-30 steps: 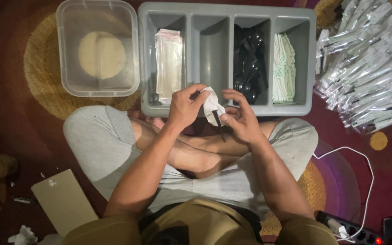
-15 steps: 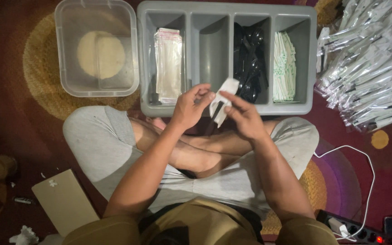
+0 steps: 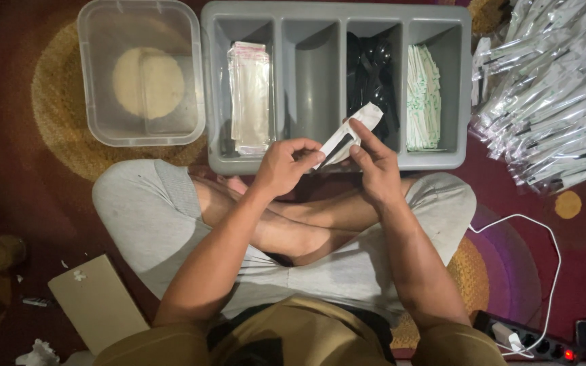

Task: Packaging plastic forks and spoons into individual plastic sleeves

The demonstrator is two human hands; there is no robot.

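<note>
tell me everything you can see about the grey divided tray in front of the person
The grey tray looks like moulded plastic, rectangular with rounded corners, split into four long compartments. It lies flat on the patterned floor, beyond the crossed legs. From the picture's left: clear sleeves, an empty slot, black cutlery, white-and-green packets. A clear tub sits beside it. The left hand and right hand hold a white wrapper over its near edge.

A clear plastic tub (image 3: 141, 73) sits left of the tray; a white cable (image 3: 542, 234) runs to a power strip (image 3: 534, 337).
</note>
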